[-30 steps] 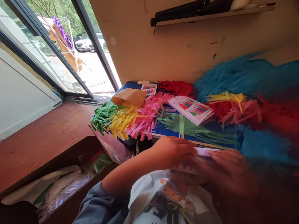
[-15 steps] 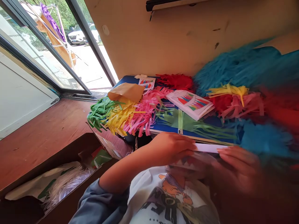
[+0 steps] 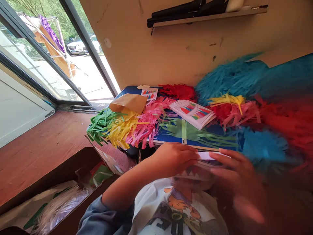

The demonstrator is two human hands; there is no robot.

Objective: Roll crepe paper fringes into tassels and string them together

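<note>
Close to my body is a clear plastic bag (image 3: pixel 195 174) with a white strip (image 3: pixel 204 156) along its top edge. A faint printed picture shows through it. My left hand (image 3: pixel 177 159) is closed on the left end of that strip, its fingers pressed together. My right hand (image 3: pixel 238 176) is smeared by motion; its fingers are spread and the fingertips lie at the strip's right end. On the blue table (image 3: pixel 168 138) beyond both hands lie green tissue tassels (image 3: pixel 195 129) and a stack of picture cards (image 3: pixel 193 112).
Green, yellow and pink tassels (image 3: pixel 149 125) hang over the table's front edge near a brown envelope (image 3: pixel 128 102). Blue tassels (image 3: pixel 227 78) and red tassels (image 3: pixel 288 114) pile up rightward. A cardboard box (image 3: pixel 73 163) holding pale shredded material (image 3: pixel 63 205) stands at lower left.
My right hand has moved left along the white strip, and its fingers have spread from their hold on the strip's end. My left hand keeps its grip. The view has shifted slightly.
</note>
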